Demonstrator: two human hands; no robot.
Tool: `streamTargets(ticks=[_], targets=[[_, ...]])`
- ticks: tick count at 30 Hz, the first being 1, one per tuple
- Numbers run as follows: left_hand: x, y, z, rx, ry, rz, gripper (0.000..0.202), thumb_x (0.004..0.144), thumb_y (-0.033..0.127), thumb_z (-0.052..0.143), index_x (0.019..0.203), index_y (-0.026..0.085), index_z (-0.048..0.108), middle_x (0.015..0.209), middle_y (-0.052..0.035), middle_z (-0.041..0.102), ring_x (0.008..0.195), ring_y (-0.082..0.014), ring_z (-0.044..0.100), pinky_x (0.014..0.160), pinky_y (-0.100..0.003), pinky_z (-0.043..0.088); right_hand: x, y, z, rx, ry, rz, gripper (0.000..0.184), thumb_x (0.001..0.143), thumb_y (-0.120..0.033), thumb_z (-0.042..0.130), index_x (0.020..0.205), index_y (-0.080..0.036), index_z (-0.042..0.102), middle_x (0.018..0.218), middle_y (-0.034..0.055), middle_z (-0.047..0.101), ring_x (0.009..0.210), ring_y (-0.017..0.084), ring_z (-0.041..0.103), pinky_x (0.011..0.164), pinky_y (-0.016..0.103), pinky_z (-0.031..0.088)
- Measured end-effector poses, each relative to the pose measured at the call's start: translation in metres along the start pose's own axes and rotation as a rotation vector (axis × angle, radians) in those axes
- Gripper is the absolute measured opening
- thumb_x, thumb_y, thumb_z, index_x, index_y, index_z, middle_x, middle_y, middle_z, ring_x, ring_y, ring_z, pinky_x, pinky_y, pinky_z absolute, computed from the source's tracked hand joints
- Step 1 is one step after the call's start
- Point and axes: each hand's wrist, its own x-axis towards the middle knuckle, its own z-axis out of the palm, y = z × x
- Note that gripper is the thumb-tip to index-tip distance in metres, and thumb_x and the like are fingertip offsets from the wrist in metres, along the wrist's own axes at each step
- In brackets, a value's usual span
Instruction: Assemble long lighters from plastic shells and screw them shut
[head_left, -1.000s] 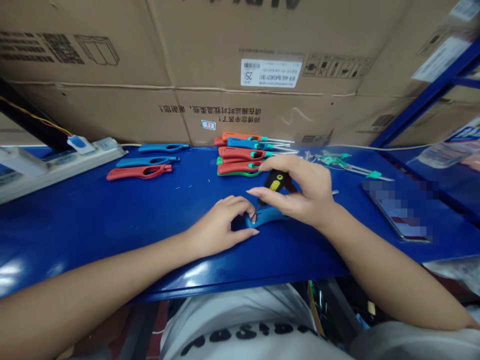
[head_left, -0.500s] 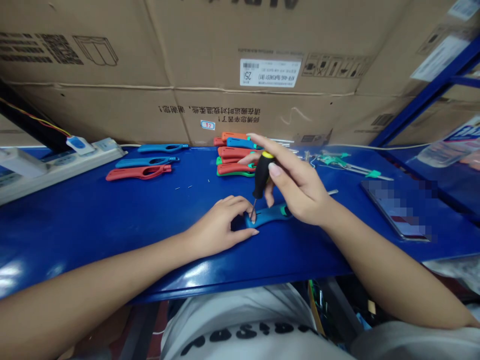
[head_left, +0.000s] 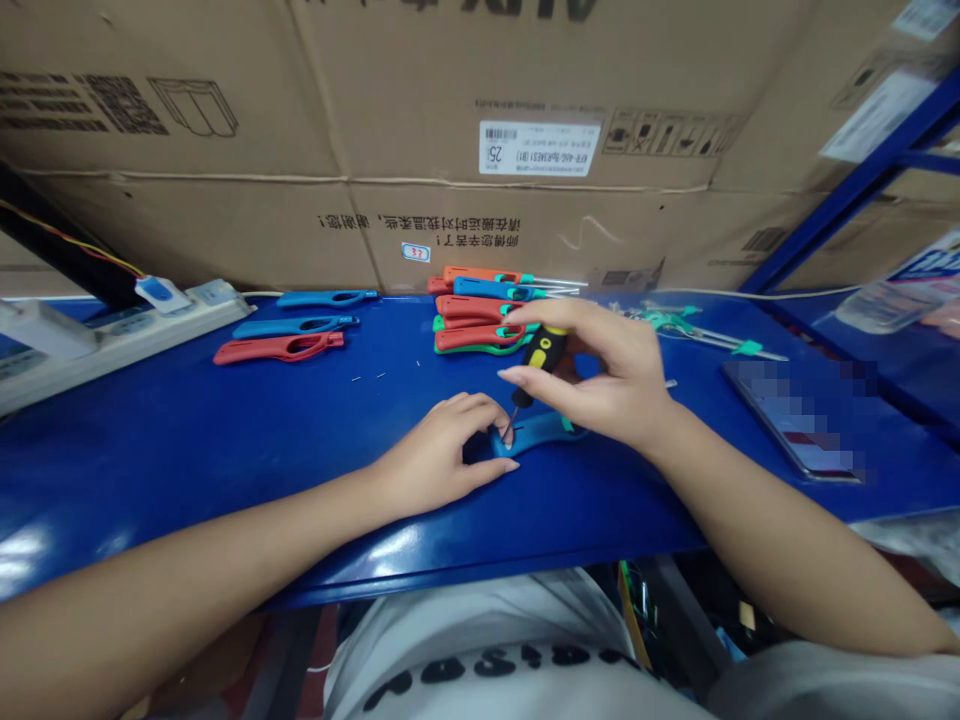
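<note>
A blue lighter (head_left: pixel 541 430), the long-necked kind with a green trigger, lies on the blue table near its front edge. My left hand (head_left: pixel 454 450) pinches its rounded handle end between fingers and thumb. In my right hand (head_left: pixel 611 375) is a black and yellow screwdriver (head_left: pixel 541 362), tilted, its shaft running down to the handle end by my left fingertips. The exact spot the tip touches is hard to make out. My right hand and wrist cover part of the lighter's neck; a bit of metal tip (head_left: pixel 670 384) shows beyond.
Behind my hands lies a stack of red, orange, blue and green lighters (head_left: pixel 472 308). Lighter shells (head_left: pixel 281 347) and small pins (head_left: pixel 381 375) lie left, beside a power strip (head_left: pixel 214 300). Metal rods with green parts (head_left: pixel 701 335) and a phone (head_left: pixel 787 420) are right. Cardboard boxes (head_left: pixel 420 130) stand behind.
My right hand has turned about the screwdriver: its handle leans further right and the thumb now points left across it. My left hand and the lighter have stayed put.
</note>
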Motion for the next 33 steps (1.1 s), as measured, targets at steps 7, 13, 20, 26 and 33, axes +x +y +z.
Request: streamTargets(ticks=[7,13,20,26,33], targets=[[0.0001,0.0014,-0.001,0.002,-0.001,-0.008,0.015,0.089,0.032,0.071,0.094,0.021,0.061,0.101,-0.0023,0.065,0.094,-0.0198,0.06,0.096,-0.038,0.045,0.0034,-0.0072,0.0,0.077,-0.069,-0.01,0.041,0.105,-0.025,0.038,0.145,-0.023,0.05,0.122,0.0079,0.072,0.104,0.019,0.071,0.087,0.035,0.06],[0.001,0.0012,-0.0015,-0.01,0.002,-0.005,0.015,0.089,0.031,0.071,0.096,0.021,0.061,0.103,-0.0028,0.065,0.095,-0.02,0.06,0.094,-0.037,0.046,0.0021,-0.0034,0.0007,-0.144,0.111,-0.124,0.025,0.093,-0.037,0.067,0.113,-0.023,0.07,0.105,0.0072,0.076,0.09,0.021,0.072,0.081,0.035,0.061],[0.0012,0.0008,-0.0016,-0.028,-0.011,-0.012,0.014,0.089,0.031,0.07,0.095,0.021,0.062,0.104,-0.0036,0.066,0.097,-0.0209,0.06,0.093,-0.037,0.047,0.0016,-0.0024,0.0046,0.041,-0.039,0.113,0.038,0.103,-0.032,0.049,0.139,-0.024,0.055,0.127,0.0082,0.07,0.093,0.018,0.073,0.076,0.032,0.061],[0.0014,0.0016,-0.0021,-0.033,-0.003,-0.014,0.014,0.088,0.029,0.072,0.094,0.021,0.063,0.103,-0.003,0.066,0.095,-0.0197,0.059,0.093,-0.036,0.046,0.0033,-0.0036,0.0007,-0.076,0.041,0.004,0.029,0.099,-0.034,0.056,0.125,-0.023,0.064,0.122,0.0089,0.073,0.106,0.022,0.071,0.092,0.037,0.059],[0.0013,0.001,-0.002,-0.008,-0.001,-0.021,0.014,0.089,0.032,0.071,0.095,0.021,0.064,0.102,-0.0032,0.066,0.093,-0.02,0.06,0.093,-0.038,0.048,0.0046,-0.0076,-0.0014,0.027,-0.022,0.099,0.03,0.098,-0.037,0.059,0.124,-0.023,0.065,0.118,0.0075,0.073,0.09,0.019,0.072,0.075,0.032,0.061]])
